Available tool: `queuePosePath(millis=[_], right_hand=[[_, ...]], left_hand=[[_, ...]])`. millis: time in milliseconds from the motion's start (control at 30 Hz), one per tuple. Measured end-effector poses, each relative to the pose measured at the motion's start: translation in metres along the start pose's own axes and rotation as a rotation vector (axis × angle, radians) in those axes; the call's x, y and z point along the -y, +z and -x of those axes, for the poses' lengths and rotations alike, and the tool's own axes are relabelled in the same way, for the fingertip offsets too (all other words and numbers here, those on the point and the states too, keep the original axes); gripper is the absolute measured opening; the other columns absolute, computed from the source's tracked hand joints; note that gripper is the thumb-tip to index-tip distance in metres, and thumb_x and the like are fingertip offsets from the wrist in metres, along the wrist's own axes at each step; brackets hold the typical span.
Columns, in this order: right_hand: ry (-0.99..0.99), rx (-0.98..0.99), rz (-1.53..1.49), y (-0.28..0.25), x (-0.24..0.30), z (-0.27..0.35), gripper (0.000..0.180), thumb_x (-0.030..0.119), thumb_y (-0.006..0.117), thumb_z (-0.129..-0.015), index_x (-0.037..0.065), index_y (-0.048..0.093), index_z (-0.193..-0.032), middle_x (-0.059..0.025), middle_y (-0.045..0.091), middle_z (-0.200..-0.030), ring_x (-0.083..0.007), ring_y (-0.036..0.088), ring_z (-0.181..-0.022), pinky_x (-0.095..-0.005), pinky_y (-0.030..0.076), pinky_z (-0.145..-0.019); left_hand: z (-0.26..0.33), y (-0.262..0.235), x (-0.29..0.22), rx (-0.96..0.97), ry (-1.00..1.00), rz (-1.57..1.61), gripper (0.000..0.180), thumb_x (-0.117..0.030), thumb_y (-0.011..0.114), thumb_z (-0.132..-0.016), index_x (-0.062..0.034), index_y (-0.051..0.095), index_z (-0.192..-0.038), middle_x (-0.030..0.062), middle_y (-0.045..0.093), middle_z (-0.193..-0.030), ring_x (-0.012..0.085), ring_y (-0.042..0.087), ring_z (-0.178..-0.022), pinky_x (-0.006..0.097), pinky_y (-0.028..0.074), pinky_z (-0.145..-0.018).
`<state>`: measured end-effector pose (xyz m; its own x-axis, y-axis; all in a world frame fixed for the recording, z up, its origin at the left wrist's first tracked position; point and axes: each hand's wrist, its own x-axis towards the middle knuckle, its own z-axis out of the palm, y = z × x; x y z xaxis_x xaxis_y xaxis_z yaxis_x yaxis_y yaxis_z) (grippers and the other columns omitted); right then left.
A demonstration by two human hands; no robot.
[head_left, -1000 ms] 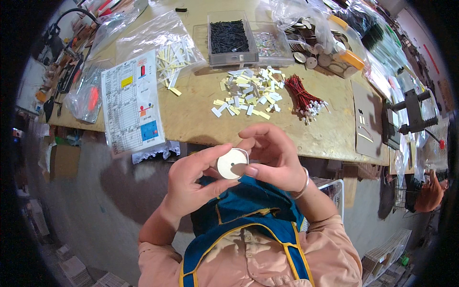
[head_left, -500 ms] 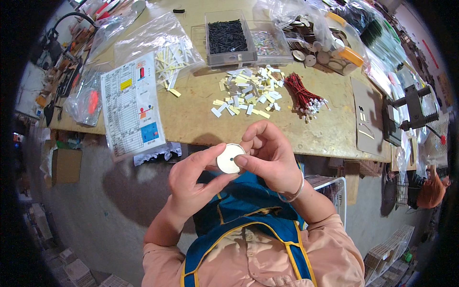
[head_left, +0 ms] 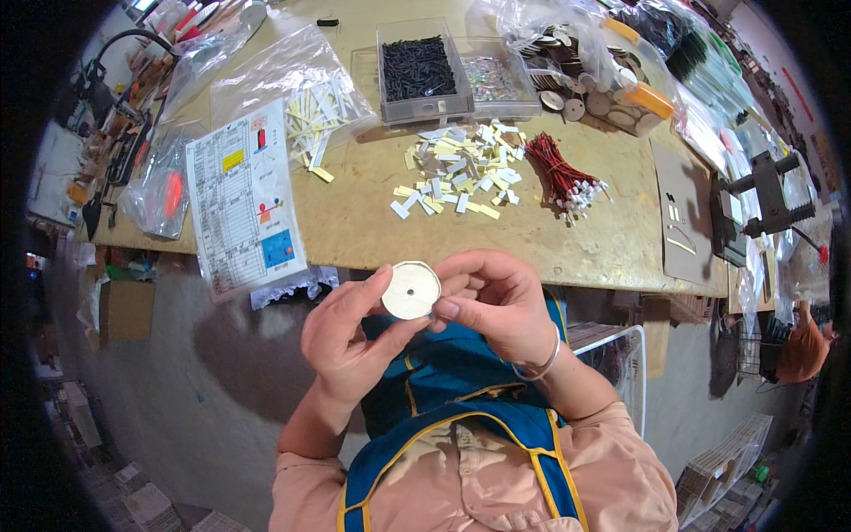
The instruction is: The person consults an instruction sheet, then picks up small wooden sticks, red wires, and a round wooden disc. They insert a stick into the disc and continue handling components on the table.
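Observation:
A round off-white disc (head_left: 412, 275) with a small hole at its centre is held up in front of my apron, just off the table's near edge. My left hand (head_left: 350, 332) grips it by its left and lower rim between thumb and fingers. At the disc's right edge, my right hand (head_left: 496, 306) has its thumb and bent fingers closed on the rim. The right fingertips are partly hidden behind the disc. Beyond my hands lies a loose heap of white and yellow strips (head_left: 461, 168), with a bundle of red and black wires (head_left: 558, 168) with white connectors beside it.
Behind the strips stands a clear box of small black pieces (head_left: 417, 66). More discs (head_left: 574, 108) fill a plastic container at the back right. A printed sheet (head_left: 244, 204) overhangs the near edge at left; a dark clamp-like fixture (head_left: 767, 208) stands at right.
The disc has shifted slightly left and up and now shows more of its face. My right thumb has slid off the face to the right edge, and my right fingers have lowered.

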<state>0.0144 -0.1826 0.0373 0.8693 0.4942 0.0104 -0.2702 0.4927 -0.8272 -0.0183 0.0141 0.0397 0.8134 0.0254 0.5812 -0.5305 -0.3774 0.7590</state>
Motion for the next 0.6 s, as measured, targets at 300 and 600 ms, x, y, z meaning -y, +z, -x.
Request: queuePosePath(millis=[300, 600], right_hand=[[0.022, -0.129, -0.052, 0.007, -0.015, 0.002, 0.015, 0.007, 0.072, -0.091, -0.003, 0.071, -0.102, -0.0076, 0.071, -0.093, -0.0122, 0.067, -0.079, -0.0252, 0.056, -0.072], [0.004, -0.179, 0.038, 0.008, -0.016, 0.002, 0.011, 0.009, 0.071, -0.092, -0.001, 0.071, -0.095, -0.0053, 0.069, -0.085, -0.0097, 0.065, -0.071, -0.0231, 0.053, -0.064]], left_hand=[[0.005, 0.007, 0.006, -0.028, 0.089, -0.048, 0.055, 0.001, 0.088, -0.069, 0.0018, 0.066, -0.120, 0.0137, 0.072, -0.091, 0.0193, 0.071, -0.077, 0.026, 0.056, -0.066], [0.010, 0.012, 0.013, -0.050, 0.091, -0.072, 0.054, 0.002, 0.087, -0.070, 0.0018, 0.066, -0.120, 0.0160, 0.073, -0.096, 0.0203, 0.073, -0.080, 0.028, 0.058, -0.068]])
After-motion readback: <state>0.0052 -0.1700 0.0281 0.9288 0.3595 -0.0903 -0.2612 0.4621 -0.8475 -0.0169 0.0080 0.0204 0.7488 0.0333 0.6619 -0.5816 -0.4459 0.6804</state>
